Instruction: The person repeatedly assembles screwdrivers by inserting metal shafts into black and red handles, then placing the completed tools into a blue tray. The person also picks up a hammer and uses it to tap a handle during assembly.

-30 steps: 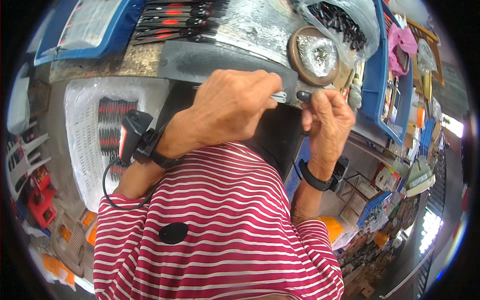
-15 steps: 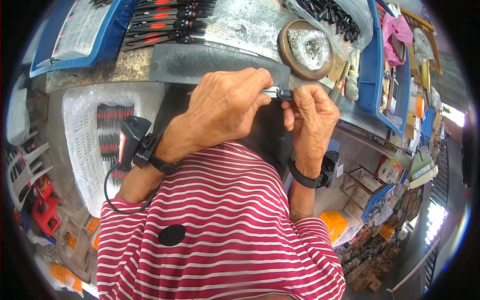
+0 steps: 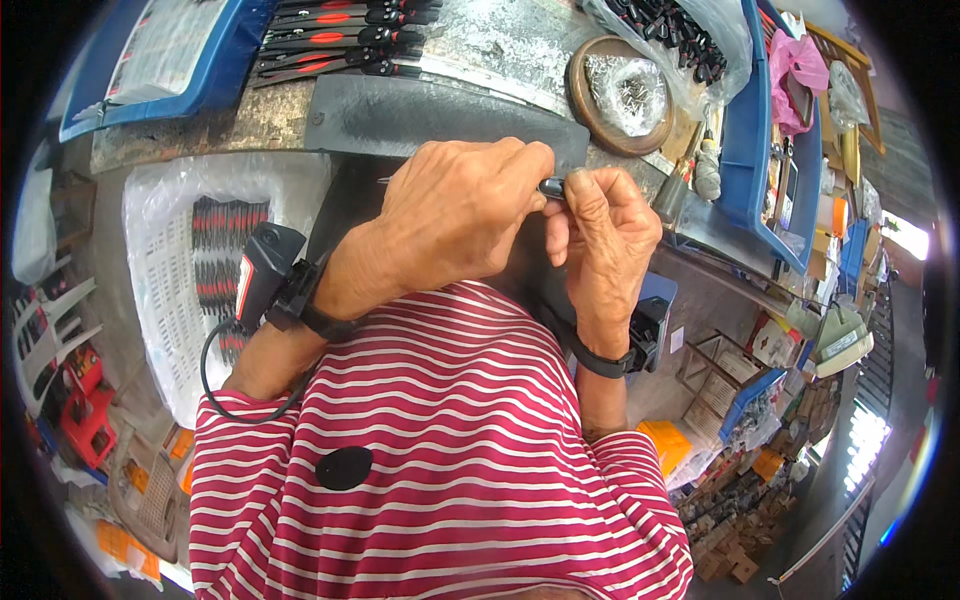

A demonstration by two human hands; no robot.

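We see our left hand (image 3: 455, 215) curled over a small dark slender tool piece (image 3: 552, 187), its fingers clenched around most of it so that only the short black end shows between the two hands. Our right hand (image 3: 605, 245) meets it at three o'clock, the thumb and forefinger pinching that exposed black end. The piece sits just above the centre of the view, over a flat dark grey work slab (image 3: 400, 115) that runs along the bench at twelve o'clock from our hands. A thin metal tip shows at the left hand's far side, toward ten o'clock; we cannot tell whether it belongs to the same piece.

Each wrist carries a black strapped device: the one on the left wrist (image 3: 265, 270) has a cable looping down at seven o'clock, the one on the right wrist (image 3: 645, 335) sits at four o'clock.

At eleven o'clock lies a row of black-and-red handled tools (image 3: 340, 40) beside a blue plastic tray (image 3: 165, 60). At one o'clock stands a round brown dish holding crumpled clear plastic (image 3: 620, 95). At nine o'clock a clear plastic bag of red-and-black parts (image 3: 215, 255) rests on the bench. A blue bin (image 3: 765, 150) stands at two o'clock.
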